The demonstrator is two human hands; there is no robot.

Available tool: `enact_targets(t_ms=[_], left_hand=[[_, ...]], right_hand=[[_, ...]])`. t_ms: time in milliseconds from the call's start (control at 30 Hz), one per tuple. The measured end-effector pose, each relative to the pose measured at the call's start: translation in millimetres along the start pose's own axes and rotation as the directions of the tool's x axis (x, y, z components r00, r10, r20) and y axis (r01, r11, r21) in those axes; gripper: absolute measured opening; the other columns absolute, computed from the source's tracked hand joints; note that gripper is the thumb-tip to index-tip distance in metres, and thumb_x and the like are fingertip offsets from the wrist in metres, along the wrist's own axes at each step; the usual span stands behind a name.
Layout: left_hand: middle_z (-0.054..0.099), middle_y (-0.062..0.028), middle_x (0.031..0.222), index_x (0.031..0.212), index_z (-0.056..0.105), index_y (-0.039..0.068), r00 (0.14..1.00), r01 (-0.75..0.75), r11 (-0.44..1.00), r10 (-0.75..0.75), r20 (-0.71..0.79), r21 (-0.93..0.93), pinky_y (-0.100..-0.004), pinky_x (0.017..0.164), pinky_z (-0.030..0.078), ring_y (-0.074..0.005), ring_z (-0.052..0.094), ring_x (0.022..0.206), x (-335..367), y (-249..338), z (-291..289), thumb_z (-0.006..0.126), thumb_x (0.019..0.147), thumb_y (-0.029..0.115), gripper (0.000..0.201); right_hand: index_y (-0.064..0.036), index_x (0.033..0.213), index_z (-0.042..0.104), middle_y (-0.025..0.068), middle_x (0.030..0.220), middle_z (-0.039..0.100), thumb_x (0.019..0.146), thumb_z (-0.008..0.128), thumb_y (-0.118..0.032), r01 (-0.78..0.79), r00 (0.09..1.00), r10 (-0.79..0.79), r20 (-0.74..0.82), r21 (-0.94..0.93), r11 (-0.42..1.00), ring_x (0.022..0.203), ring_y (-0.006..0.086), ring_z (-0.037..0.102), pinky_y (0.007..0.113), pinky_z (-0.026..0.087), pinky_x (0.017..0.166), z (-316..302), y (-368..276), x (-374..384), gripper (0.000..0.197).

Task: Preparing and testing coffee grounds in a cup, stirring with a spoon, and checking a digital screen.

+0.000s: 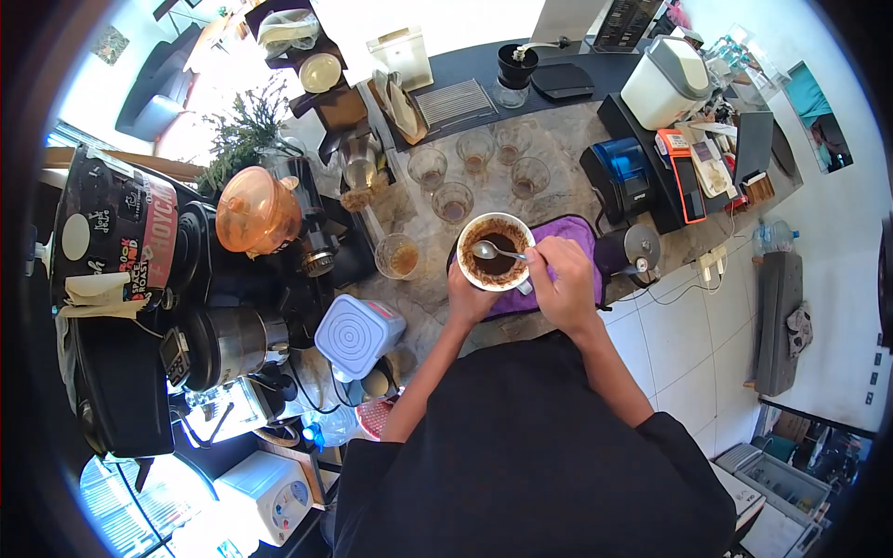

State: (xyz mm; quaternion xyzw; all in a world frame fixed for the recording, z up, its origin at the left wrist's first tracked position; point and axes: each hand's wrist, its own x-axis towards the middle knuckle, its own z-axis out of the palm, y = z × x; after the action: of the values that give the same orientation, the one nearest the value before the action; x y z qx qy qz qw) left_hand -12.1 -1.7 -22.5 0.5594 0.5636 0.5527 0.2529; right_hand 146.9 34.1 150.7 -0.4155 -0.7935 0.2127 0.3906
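A white cup (471, 270) of dark coffee, with brown grounds clinging round its inner wall, is above a purple cloth (569, 244) at the counter's near edge. My left hand (468, 296) wraps round the cup's lower left side. Between the fingers of my right hand (564, 285) is a metal spoon (487, 249), its bowl over the coffee inside the cup. Whether the spoon touches the liquid I cannot tell. The cup's handle points down and right, below my right fingers. Just beyond the cup stands a small glass (453, 201) with a little brown liquid.
Several more glasses (475, 149) stand further back, and one with brown contents (398, 256) is at the left. A lidded lavender container (358, 333) and a grinder with an orange hopper (256, 212) crowd the left. At the right are a blue-black device (619, 175) and a metal-topped cylinder (640, 246).
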Motion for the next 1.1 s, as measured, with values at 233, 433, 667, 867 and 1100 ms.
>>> enact_targets(t_ms=[233,433,667,867,1100], left_hand=[[0.072,-0.0143,0.117,0.118,0.07,0.003,0.992,0.127,0.991,-0.127,-0.003,-0.052,-0.0454,0.095,0.05,-0.0348,0.068,0.108,-4.0,-3.7,1.6,0.093,0.069,0.031,0.061],[0.073,-0.0147,0.115,0.116,0.071,0.004,0.991,0.13,0.989,-0.129,0.017,-0.07,-0.0456,0.094,0.05,-0.0359,0.068,0.107,-5.2,-5.5,1.4,0.092,0.07,0.03,0.057],[0.077,-0.0101,0.109,0.118,0.069,0.0,0.999,0.021,1.0,-0.021,0.028,0.005,-0.0353,0.086,0.059,-0.0182,0.073,0.099,-1.5,-3.1,-0.3,0.091,0.077,0.016,0.05],[0.075,-0.0121,0.111,0.117,0.07,0.002,0.995,0.096,0.994,-0.095,0.024,-0.047,-0.04,0.09,0.055,-0.0265,0.071,0.102,-1.7,2.9,0.4,0.092,0.072,0.021,0.053],[0.077,-0.009,0.106,0.116,0.071,0.0,0.999,0.028,0.999,-0.029,0.023,0.015,-0.0348,0.087,0.059,-0.0179,0.073,0.098,-3.9,-7.1,0.1,0.091,0.076,0.015,0.047]], right_hand=[[-0.0007,0.085,0.065,0.0139,0.08,0.065,0.094,0.067,-0.009,0.03,0.999,-0.028,-0.027,0.053,0.998,0.076,0.0335,0.062,0.043,0.045,0.071,10.4,-6.2,-6.2,0.012],[-0.0007,0.085,0.065,0.0135,0.08,0.065,0.094,0.067,-0.009,0.043,0.997,-0.041,-0.062,0.037,0.998,0.076,0.0328,0.062,0.043,0.044,0.071,5.3,-5.2,-5.6,0.012],[-0.001,0.085,0.066,0.0124,0.08,0.065,0.093,0.068,-0.009,0.025,1.0,-0.025,-0.013,-0.045,0.999,0.076,0.0323,0.063,0.043,0.044,0.074,7.1,3.3,-8.6,0.011],[-0.0005,0.085,0.066,0.0122,0.08,0.066,0.093,0.068,-0.009,0.069,0.997,-0.068,-0.022,0.036,0.997,0.078,0.0326,0.063,0.043,0.044,0.076,7.2,-0.5,-7.9,0.012],[0.0004,0.085,0.065,0.0129,0.081,0.066,0.094,0.067,-0.007,0.037,0.999,-0.037,-0.015,0.021,0.999,0.079,0.0329,0.063,0.042,0.045,0.079,0.8,3.9,-5.6,0.011]])
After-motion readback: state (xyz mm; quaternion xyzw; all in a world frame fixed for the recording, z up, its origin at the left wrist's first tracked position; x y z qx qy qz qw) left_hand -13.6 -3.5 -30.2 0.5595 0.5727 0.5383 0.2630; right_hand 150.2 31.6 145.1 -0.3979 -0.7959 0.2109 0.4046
